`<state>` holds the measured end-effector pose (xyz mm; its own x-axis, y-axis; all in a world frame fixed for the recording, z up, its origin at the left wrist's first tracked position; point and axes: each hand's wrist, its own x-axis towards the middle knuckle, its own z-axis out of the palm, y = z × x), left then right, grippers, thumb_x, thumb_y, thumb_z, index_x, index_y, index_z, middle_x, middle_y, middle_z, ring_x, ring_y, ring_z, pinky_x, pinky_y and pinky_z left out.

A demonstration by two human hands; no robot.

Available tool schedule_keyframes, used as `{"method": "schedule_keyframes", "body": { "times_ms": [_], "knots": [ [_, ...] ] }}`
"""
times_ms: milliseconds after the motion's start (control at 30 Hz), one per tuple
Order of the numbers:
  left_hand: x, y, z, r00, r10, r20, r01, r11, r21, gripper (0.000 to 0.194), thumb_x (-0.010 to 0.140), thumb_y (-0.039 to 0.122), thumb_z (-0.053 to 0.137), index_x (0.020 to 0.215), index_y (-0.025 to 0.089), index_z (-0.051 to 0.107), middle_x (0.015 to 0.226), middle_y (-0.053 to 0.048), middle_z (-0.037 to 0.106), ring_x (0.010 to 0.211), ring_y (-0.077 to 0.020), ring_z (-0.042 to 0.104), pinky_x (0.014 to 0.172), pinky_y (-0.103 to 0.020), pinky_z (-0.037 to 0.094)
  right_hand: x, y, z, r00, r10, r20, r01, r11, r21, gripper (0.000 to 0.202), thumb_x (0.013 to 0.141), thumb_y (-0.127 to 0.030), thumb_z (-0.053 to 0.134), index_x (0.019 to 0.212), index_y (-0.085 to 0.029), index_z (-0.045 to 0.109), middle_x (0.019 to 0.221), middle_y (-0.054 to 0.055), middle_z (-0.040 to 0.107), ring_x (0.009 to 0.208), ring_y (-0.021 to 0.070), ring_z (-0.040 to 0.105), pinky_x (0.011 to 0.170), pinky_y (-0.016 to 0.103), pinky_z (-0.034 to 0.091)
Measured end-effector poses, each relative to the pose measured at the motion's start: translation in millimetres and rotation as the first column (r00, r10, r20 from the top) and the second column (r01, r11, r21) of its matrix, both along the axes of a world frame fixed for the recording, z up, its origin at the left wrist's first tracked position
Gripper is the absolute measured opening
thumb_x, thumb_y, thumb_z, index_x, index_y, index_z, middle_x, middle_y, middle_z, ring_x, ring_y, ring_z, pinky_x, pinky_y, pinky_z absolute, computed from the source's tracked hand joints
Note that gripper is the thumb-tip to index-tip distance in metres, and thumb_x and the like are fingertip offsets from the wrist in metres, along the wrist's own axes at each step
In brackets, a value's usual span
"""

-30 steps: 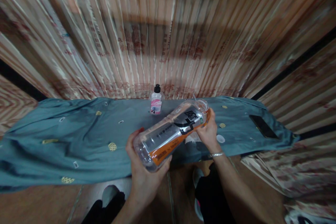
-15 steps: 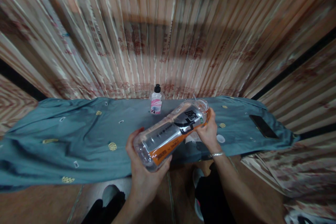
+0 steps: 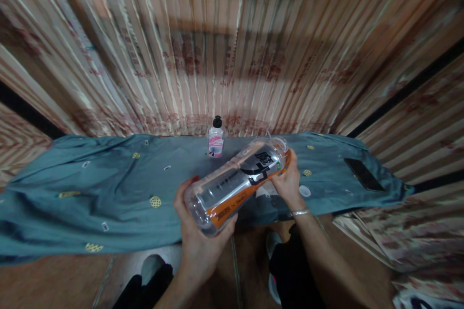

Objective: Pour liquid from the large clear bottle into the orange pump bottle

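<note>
A large clear plastic bottle (image 3: 235, 186) with a silver and orange label is held tilted above the bench, its neck end toward the upper right. My left hand (image 3: 201, 234) grips its base, thumb and fingers on opposite sides. Around the neck end my right hand (image 3: 287, 178) is closed, its fingers partly hidden behind the bottle. Behind the big bottle stands a small clear bottle (image 3: 216, 142) with a pink label and black cap. A thin pale stick-like piece (image 3: 268, 133) shows just beyond the neck; what it belongs to is hidden.
A teal patterned cloth (image 3: 119, 188) covers the long bench. On it lie a black phone (image 3: 363, 174) at the right and a round whitish disc (image 3: 305, 191) near my right wrist. Pleated curtains (image 3: 217, 48) hang behind and at both sides, with dark bars (image 3: 409, 89) along them.
</note>
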<state>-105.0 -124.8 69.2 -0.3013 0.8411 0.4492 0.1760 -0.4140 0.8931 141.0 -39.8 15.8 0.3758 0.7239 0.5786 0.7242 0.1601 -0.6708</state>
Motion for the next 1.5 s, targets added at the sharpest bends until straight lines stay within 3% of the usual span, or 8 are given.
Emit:
{"method": "schedule_keyframes", "body": {
  "times_ms": [200, 367, 833, 1233, 1500],
  "knots": [
    [-1.1, -0.9, -1.1, 1.0, 0.006, -0.005, -0.006, 0.999, -0.032, 0.092, 0.061, 0.027, 0.088, 0.139, 0.026, 0.039, 0.136, -0.01, 0.053, 0.111, -0.0216, 0.066, 0.089, -0.033, 0.06, -0.2, 0.0, 1.7, 1.0, -0.002, -0.003, 0.002, 1.0, 0.0, 0.087, 0.069, -0.046, 0.073, 0.144, -0.014, 0.041, 0.124, 0.018, 0.07, 0.106, 0.0314, 0.072, 0.089, 0.043, 0.06],
    [-0.2, -1.3, 1.4, 1.0, 0.002, 0.0, -0.002, 1.0, -0.008, 0.09, 0.06, 0.023, 0.089, 0.136, 0.026, 0.041, 0.133, -0.01, 0.054, 0.107, -0.0202, 0.067, 0.084, -0.03, 0.061, -0.4, -0.5, 2.0, 1.0, -0.008, -0.001, 0.008, 1.0, 0.01, 0.087, 0.069, -0.046, 0.074, 0.143, -0.013, 0.042, 0.123, 0.018, 0.071, 0.104, 0.0317, 0.073, 0.087, 0.044, 0.06],
    [0.1, -1.1, 0.4, 1.0, 0.002, -0.011, -0.003, 1.0, -0.016, 0.091, 0.062, 0.024, 0.088, 0.139, 0.027, 0.04, 0.135, -0.01, 0.054, 0.11, -0.0216, 0.066, 0.088, -0.032, 0.059, -1.0, 0.2, 2.0, 1.0, 0.0, -0.016, 0.0, 1.0, 0.008, 0.087, 0.069, -0.044, 0.073, 0.143, -0.013, 0.041, 0.126, 0.019, 0.068, 0.11, 0.0331, 0.07, 0.095, 0.048, 0.057],
    [-1.1, -2.0, -2.1, 1.0, -0.001, -0.012, 0.001, 1.0, -0.027, 0.092, 0.063, 0.028, 0.088, 0.14, 0.028, 0.038, 0.137, -0.011, 0.052, 0.113, -0.0234, 0.065, 0.089, -0.034, 0.059, 0.4, 0.4, 0.6, 1.0, 0.001, -0.001, -0.001, 1.0, 0.029, 0.086, 0.069, -0.046, 0.075, 0.142, -0.016, 0.042, 0.122, 0.017, 0.071, 0.103, 0.0304, 0.073, 0.086, 0.042, 0.061],
    [-0.4, -1.0, -2.4, 1.0, -0.006, 0.0, 0.006, 1.0, -0.016, 0.092, 0.062, 0.027, 0.088, 0.14, 0.029, 0.039, 0.137, -0.01, 0.053, 0.111, -0.0224, 0.066, 0.089, -0.033, 0.058, 0.0, -0.8, 2.4, 1.0, 0.002, 0.0, -0.002, 1.0, -0.002, 0.088, 0.069, -0.046, 0.074, 0.144, -0.014, 0.041, 0.124, 0.019, 0.07, 0.105, 0.032, 0.072, 0.088, 0.045, 0.06]
  ]
}}
